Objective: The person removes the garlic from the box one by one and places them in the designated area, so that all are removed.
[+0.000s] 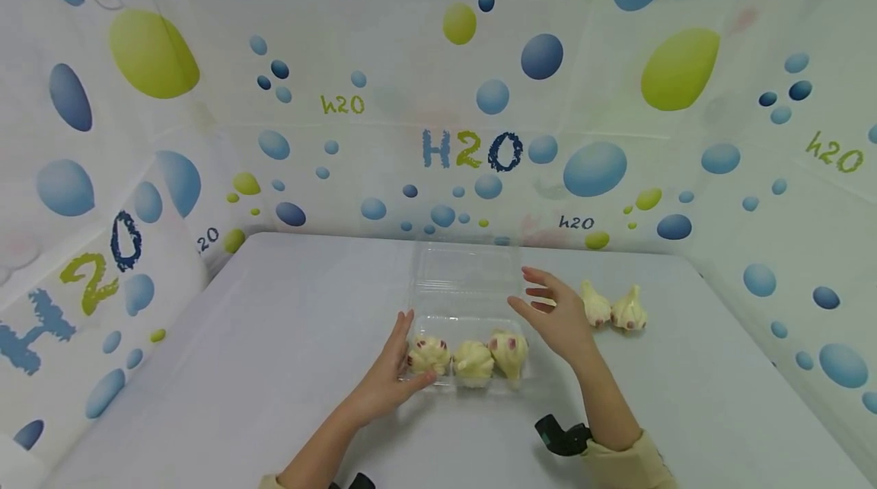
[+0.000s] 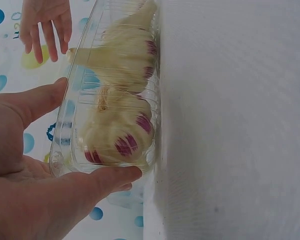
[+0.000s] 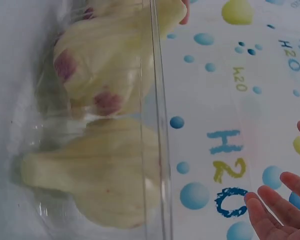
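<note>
Left hand (image 1: 384, 390) on a clear tray (image 1: 473, 325) of garlic, right hand (image 1: 558, 321) free

From my remote post, I see the left hand grasping the tray's left end, thumb along the near wall. The right hand is released, holding nothing, its fingers loosely spread just beside the tray's far right corner. The tray stands on the table (image 1: 308, 306) in front of the person, thin glossy plastic with ribbed walls, and its transparent lid (image 1: 466, 268) lies open behind it. Inside I count three garlic bulbs (image 1: 473, 363) in a row, cream-coloured, rounded and lobed, with purple streaks on some; the right-hand one has its stubby neck toward the near wall. Right of the right hand, two loose bulbs (image 1: 629, 311) sit side by side on the table, necks up. Further back along the right arm come a black wrist device (image 1: 562, 437) and a cream sleeve (image 1: 626, 462). The table's covering is plain white. Beyond it, my head view shows a creased white backdrop (image 1: 384, 39) scattered with blue and lime ovals, lettered "H2O" in rough brushy capitals and "h2O" in smaller script
</note>
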Demonstrator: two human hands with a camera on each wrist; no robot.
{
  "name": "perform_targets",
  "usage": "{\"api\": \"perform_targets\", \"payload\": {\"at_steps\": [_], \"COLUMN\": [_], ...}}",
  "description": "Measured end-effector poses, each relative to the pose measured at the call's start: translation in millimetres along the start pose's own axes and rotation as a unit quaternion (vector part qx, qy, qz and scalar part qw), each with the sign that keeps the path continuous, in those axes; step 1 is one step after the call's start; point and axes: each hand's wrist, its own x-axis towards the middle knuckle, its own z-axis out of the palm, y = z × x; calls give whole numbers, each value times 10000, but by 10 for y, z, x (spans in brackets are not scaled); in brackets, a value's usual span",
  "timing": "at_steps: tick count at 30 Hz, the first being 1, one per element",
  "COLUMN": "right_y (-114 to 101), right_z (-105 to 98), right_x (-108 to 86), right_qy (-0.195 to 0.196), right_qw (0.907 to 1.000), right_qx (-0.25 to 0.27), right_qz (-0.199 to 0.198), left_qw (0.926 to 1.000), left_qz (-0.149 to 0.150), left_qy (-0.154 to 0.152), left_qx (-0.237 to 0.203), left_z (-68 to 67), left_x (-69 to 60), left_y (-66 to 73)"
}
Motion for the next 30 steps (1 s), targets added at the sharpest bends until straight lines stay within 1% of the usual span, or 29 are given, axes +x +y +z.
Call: {"api": "perform_targets", "payload": {"at_steps": [6, 17, 20, 24, 30], "right_y": [-37, -129, -159, -217, -260], "right_z": [139, 357, 415, 481, 582], "right_x": [-11, -9, -12, -18, -15], "right_qy": [-220, -451, -522, -539, -550], "right_qw": [9996, 9990, 9986, 9983, 9983], "right_qx": [177, 54, 64, 133, 167], "right_qz": [7, 29, 96, 159, 47], "left_qw": [10000, 10000, 9999, 9997, 9998], "left_qz": [-14, 3, 21, 65, 45], "left_qy": [-21, 31, 59, 113, 74], "left_qx": [17, 68, 119, 213, 201], "left_z": [2, 9, 9, 9, 12], "left_x": [-10, 0, 1, 5, 1], "left_y": [20, 17, 17, 21, 13]}}
